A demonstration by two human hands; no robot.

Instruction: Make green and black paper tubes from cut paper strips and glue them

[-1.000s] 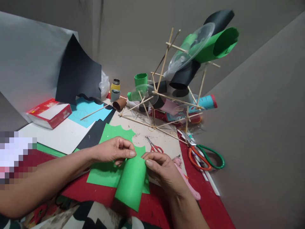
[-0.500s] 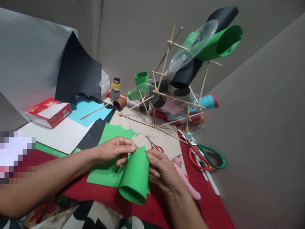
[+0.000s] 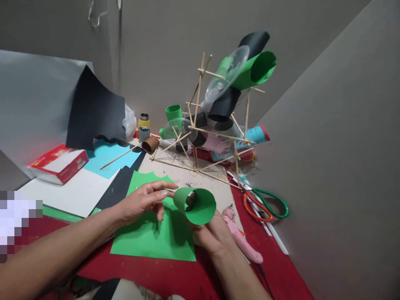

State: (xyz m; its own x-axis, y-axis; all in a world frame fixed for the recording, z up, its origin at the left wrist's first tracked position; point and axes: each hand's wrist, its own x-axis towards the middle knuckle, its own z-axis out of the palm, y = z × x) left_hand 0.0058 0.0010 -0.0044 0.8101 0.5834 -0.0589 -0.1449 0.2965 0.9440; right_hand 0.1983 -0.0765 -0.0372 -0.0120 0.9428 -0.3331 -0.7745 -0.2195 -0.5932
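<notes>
A green paper tube [image 3: 200, 207] is tilted with its round opening toward me. My right hand [image 3: 212, 237] grips it from below and behind; the tube hides most of those fingers. Beside the tube's left edge is my left hand [image 3: 145, 202], its fingers stretched out and apart; the fingertips are at the tube, and whether they touch it I cannot tell. Beneath both hands lies a green paper sheet [image 3: 140, 239] with a scalloped far edge.
A frame of thin sticks [image 3: 175, 167] carries black and green paper tubes and clear plastic discs. Large scissors [image 3: 258, 212] and a pink glue gun [image 3: 245, 243] lie on the right. At left are a red box [image 3: 59, 164], blue paper [image 3: 115, 160] and a brown tube [image 3: 150, 144].
The green tube has turned so that its opening points up toward me, and it has risen a little. My left hand has let go of its edge. The view has shifted.
</notes>
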